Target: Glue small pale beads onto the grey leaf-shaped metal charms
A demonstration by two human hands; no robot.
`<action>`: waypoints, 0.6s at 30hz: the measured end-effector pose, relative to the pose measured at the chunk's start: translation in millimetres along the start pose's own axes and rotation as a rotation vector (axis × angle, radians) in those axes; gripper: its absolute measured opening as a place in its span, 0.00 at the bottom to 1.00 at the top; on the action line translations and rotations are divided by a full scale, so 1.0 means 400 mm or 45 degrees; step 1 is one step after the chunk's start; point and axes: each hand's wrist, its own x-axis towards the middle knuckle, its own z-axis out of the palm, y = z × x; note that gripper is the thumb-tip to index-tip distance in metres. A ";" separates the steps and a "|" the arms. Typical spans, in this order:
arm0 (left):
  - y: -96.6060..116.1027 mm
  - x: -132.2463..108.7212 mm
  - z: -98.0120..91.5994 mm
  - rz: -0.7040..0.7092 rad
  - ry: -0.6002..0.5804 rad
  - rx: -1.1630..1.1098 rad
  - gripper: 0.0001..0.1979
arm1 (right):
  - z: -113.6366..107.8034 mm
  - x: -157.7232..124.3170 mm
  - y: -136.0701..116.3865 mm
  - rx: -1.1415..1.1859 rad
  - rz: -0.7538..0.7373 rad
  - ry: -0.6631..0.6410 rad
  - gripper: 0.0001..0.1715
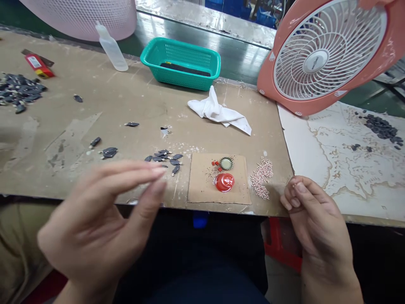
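Note:
My left hand (101, 223) is raised at the lower left, slightly blurred. Its thumb tip meets the outstretched fingertips in a pinch, and I cannot make out anything between them. Just beyond lie several small dark grey leaf-shaped pieces with pale tips (163, 157). My right hand (316, 215) is at the table's front edge, its thumb and curled fingers pinched together; whatever they hold is too small to tell. Left of it is a patch of tiny pink grains (262, 177). Between my hands, a cardboard square (199, 185) bears a glossy red blob (225, 182), a bottle cap (226, 163) and small red bits (216, 163).
A white cloth (218, 112) lies behind the cardboard. Farther back stand a green basket (183, 82), a squeeze bottle (112, 48) and an orange fan (268, 82). Dark pieces (20, 88) are heaped at left near a red-yellow box (38, 65); black bits (381, 126) lie at right.

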 end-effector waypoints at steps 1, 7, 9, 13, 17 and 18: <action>0.022 -0.007 0.009 0.044 -0.061 -0.036 0.16 | 0.008 -0.006 -0.012 0.056 0.027 -0.052 0.11; 0.092 -0.043 0.052 -0.187 -0.619 -0.417 0.12 | 0.069 -0.061 -0.066 0.550 0.185 -0.319 0.12; 0.104 -0.052 0.072 -0.413 -0.780 -0.572 0.07 | 0.091 -0.086 -0.071 0.596 0.143 -0.354 0.12; 0.117 -0.069 0.104 -0.907 -1.010 -0.874 0.05 | 0.118 -0.138 -0.058 0.447 -0.045 -0.375 0.08; 0.116 -0.077 0.106 -1.036 -0.998 -1.005 0.06 | 0.124 -0.167 -0.036 0.242 -0.217 -0.359 0.05; 0.114 -0.077 0.103 -1.035 -0.982 -0.999 0.07 | 0.124 -0.169 -0.034 0.191 -0.261 -0.353 0.06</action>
